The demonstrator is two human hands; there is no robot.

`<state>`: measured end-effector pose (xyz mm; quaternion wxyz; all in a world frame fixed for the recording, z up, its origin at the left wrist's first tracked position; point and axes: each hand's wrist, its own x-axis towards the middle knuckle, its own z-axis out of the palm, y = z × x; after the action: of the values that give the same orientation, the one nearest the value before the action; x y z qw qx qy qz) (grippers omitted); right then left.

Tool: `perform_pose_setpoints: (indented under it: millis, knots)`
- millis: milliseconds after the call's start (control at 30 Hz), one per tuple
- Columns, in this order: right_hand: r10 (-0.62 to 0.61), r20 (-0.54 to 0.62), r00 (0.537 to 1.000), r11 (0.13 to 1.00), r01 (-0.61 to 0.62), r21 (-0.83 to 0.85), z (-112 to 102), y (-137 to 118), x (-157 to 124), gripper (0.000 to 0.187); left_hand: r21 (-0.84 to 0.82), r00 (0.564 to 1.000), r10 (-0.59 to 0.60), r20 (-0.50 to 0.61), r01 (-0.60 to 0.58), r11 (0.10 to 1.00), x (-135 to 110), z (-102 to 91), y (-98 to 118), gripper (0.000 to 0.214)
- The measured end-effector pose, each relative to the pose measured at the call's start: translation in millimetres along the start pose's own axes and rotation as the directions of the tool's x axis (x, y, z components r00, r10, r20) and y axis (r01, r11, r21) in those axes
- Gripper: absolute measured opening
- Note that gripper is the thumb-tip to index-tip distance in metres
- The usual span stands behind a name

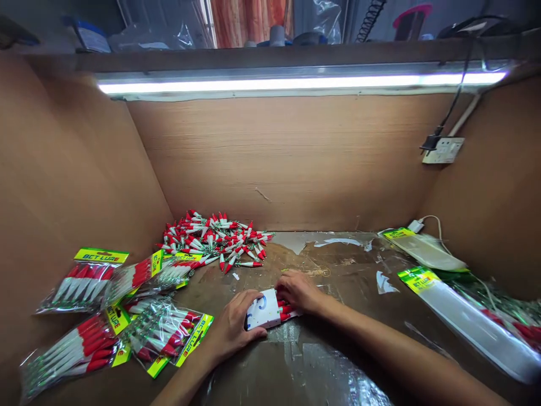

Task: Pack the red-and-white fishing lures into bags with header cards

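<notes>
1. Fingers of the left hand (240,318) are bent around a small white box with blue marks (264,311), gripping its left end.
2. At the box's open right end, the right hand (301,290) curls close to some pointed red-and-white lures (287,309) poking out. It may be pinching one, but the knuckles hide the tips, so I cannot tell.
3. That box is near the middle of the brown, tape-patched worktop (253,375), well in from the left and right edges.
4. By the back edge, left of the middle, is a big heap of loose red-and-white lures with green bits (211,239). Filled clear plastic packs with yellow tops (78,352) lie by the left edge, and long clear plastic bags with yellow-green tops (469,318) by the right edge.
5. Tipping the box could make the lures slide out. Squeezing too hard could bend it and jam them.
</notes>
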<state>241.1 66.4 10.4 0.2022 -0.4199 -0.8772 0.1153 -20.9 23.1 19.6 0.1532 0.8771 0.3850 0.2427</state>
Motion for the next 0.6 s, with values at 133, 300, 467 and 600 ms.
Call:
perform_pose_setpoints:
  millis: [133, 300, 467, 600]
  knots:
    - [0.017, 0.001, 1.0, 1.0, -0.017, -0.003, 3.5, -4.7, -1.7, 0.019, 0.009, 0.999, 0.026, 0.02, -0.027, 1.0, -0.3, 2.0, -4.0, 0.066]
    - [0.158, -0.134, 0.978, 0.986, -0.149, 0.07, 3.6, -10.7, -28.6, 0.039, 0.061, 0.999, 0.009, 0.035, -0.012, 0.998, -1.6, 11.6, -2.3, 0.066]
    - [0.266, -0.203, 0.943, 0.964, -0.257, 0.07, -5.5, -12.4, -87.1, 0.033, 0.083, 0.997, -0.069, -0.014, 0.07, 0.994, -0.3, 35.6, 15.4, 0.066]
    - [0.24, -0.139, 0.961, 0.97, -0.243, -0.008, -10.2, -11.3, -111.8, 0.021, 0.115, 0.996, -0.077, 0.051, 0.071, 0.991, 7.5, 60.8, 36.3, 0.063]
